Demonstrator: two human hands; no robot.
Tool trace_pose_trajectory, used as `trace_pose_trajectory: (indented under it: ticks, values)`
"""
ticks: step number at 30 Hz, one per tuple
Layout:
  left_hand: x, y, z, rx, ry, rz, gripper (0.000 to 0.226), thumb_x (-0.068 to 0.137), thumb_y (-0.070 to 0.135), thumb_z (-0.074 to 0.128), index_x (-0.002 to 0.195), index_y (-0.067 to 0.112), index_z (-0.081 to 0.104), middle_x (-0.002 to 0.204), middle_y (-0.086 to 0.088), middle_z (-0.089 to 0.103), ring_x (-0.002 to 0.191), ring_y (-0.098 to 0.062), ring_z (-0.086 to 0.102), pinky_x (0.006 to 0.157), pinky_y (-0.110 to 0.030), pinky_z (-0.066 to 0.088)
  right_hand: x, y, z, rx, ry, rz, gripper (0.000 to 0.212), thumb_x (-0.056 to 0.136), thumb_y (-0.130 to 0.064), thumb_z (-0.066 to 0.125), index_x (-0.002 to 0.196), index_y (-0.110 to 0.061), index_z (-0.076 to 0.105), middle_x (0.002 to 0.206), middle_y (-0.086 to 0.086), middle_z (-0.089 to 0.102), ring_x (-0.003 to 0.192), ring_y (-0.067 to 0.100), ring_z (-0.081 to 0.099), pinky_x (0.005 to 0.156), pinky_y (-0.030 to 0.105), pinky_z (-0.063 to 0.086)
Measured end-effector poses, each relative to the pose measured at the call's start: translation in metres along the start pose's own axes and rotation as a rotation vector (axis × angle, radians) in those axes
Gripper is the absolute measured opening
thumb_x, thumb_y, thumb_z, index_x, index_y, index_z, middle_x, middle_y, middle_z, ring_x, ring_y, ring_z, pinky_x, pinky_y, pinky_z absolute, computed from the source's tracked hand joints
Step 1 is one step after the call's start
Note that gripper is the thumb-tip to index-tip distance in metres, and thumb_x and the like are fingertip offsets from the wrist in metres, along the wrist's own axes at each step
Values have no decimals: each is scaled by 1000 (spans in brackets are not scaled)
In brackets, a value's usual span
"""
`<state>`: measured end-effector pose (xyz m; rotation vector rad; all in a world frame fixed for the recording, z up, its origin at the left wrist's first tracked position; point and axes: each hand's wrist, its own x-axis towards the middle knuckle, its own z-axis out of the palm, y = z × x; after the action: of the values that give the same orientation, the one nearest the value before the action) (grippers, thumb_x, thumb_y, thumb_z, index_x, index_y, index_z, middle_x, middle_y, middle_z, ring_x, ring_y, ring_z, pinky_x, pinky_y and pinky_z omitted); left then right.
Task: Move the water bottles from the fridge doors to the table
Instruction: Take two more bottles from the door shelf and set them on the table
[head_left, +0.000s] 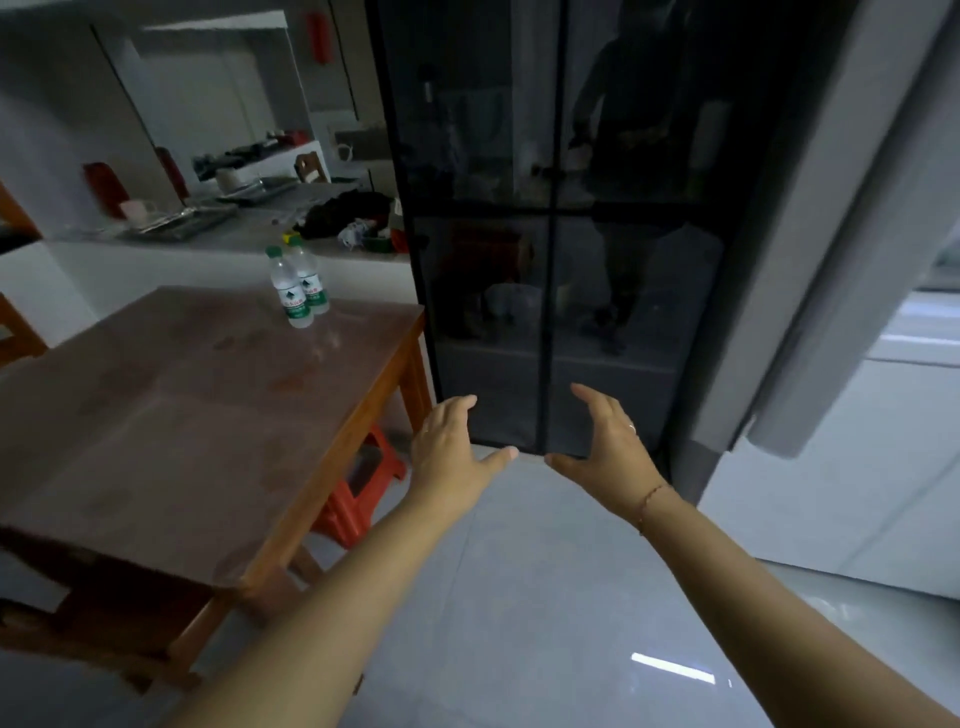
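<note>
Both forearms come in from the bottom of the frame, and the left hand (451, 448) and the right hand (605, 439) hang side by side in the lower centre, palms turned toward each other, fingers spread and slack, grasping nothing. Straight ahead of them, filling the upper centre, stands the dark fridge (545, 260) with its doors closed along a vertical seam; this seam runs down to the gap between the two hands, so each hand is about equally near to its own door. No bottle can be seen behind the dark fronts. Two water bottles (298, 286) stand upright, touching, at the far edge of the desk (182, 415) in the left half of the frame, up and left from the left hand, which is the nearer one. I judge the doors must be pulled apart before anything more can be taken.
</note>
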<state>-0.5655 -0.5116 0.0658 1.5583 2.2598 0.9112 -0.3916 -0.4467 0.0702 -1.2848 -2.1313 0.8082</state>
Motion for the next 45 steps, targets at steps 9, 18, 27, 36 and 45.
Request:
trace_pose_trajectory:
  ticks: [9, 18, 27, 36, 45]
  values:
    - [-22, 120, 41, -81, -88, 237, 78, 82, 43, 70, 145, 18, 33, 152, 0, 32, 141, -20, 29, 115, -39, 28, -54, 49, -103, -66, 189, 49, 83, 76, -30, 75, 145, -20, 29, 146, 4, 39, 135, 22, 37, 109, 32, 32]
    - [-42, 256, 118, -129, -190, 385, 78, 81, 41, 71, 146, 19, 32, 152, 1, 31, 140, -20, 30, 115, -39, 28, -101, 140, -219, -67, 354, 115, 81, 77, -30, 75, 144, -18, 30, 144, 4, 39, 134, 20, 38, 110, 32, 32]
    - [-58, 399, 219, -189, -285, 465, 77, 83, 47, 67, 146, 22, 30, 152, 2, 30, 140, -18, 28, 116, -41, 27, -146, 251, -356, -101, 484, 190, 84, 77, -31, 75, 145, -17, 28, 146, 4, 36, 135, 20, 35, 111, 32, 28]
    - [-39, 539, 304, -252, -347, 582, 74, 83, 45, 68, 144, 21, 33, 150, 1, 33, 138, -18, 31, 114, -38, 29, -164, 343, -488, -156, 654, 251, 84, 78, -33, 74, 145, -17, 27, 147, 6, 36, 136, 20, 34, 113, 35, 29]
    - [29, 677, 393, -304, -396, 759, 74, 82, 44, 69, 143, 19, 35, 149, 0, 35, 136, -21, 35, 112, -37, 31, -128, 422, -618, -277, 843, 285, 84, 77, -33, 74, 145, -12, 28, 146, 9, 38, 135, 22, 35, 113, 34, 28]
